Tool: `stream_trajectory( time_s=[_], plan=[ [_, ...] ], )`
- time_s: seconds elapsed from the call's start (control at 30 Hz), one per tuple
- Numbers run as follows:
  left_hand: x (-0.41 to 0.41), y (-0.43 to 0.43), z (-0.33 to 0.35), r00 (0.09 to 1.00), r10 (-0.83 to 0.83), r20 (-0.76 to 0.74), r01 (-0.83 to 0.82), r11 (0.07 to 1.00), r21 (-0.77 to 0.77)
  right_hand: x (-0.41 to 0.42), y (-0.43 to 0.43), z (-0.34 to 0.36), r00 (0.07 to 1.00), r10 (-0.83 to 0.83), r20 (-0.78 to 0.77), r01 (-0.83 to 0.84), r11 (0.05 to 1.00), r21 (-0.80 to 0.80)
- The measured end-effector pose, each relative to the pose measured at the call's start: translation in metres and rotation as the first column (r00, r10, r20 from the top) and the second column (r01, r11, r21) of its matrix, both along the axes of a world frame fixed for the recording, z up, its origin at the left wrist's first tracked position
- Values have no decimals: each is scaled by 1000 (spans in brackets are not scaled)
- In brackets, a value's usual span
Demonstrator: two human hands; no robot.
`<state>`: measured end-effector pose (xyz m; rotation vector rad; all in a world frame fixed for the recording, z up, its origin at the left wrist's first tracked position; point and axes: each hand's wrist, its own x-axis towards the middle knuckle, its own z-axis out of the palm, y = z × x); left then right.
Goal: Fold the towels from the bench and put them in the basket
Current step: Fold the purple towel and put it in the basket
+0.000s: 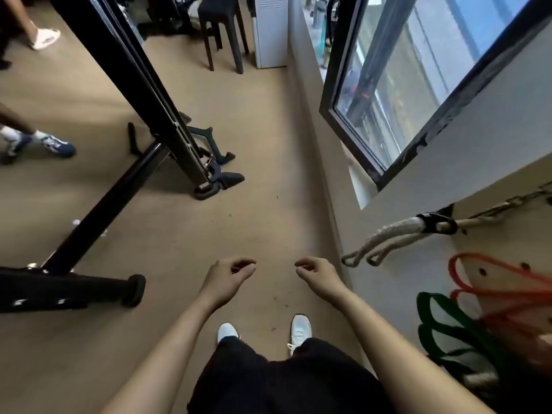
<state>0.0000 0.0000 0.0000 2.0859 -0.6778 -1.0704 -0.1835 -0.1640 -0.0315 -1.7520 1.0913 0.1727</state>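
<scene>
No towel, bench or basket shows in the head view. My left hand (228, 277) and my right hand (318, 274) hang out in front of me over the tan floor, a short gap between them. Both have loosely curled fingers and hold nothing. Below them I see my dark trousers and white shoes (301, 325).
A black gym machine frame (143, 94) slants across the left, its base bar (68, 289) ending near my left arm. The wall with a window (418, 94), a rope handle (388, 239) and resistance bands (466, 333) runs along the right. Other people's feet (50, 143) are far left. A dark stool (222, 34) stands ahead.
</scene>
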Motion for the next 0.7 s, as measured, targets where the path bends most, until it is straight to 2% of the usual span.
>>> stream_trajectory(
  time_s=[0.2, 0.43, 0.7],
  plan=[
    [2, -17, -3, 994, 97, -42, -95, 995, 41, 33, -47, 5, 998, -47, 30, 46, 998, 31],
    [64, -71, -21, 987, 123, -107, -122, 992, 13, 104, -107, -5, 999, -26, 21, 25, 999, 39],
    [182, -174, -32, 991, -11, -133, 16, 999, 38, 203, -182, 7, 993, 75, -95, -75, 997, 2]
  ],
)
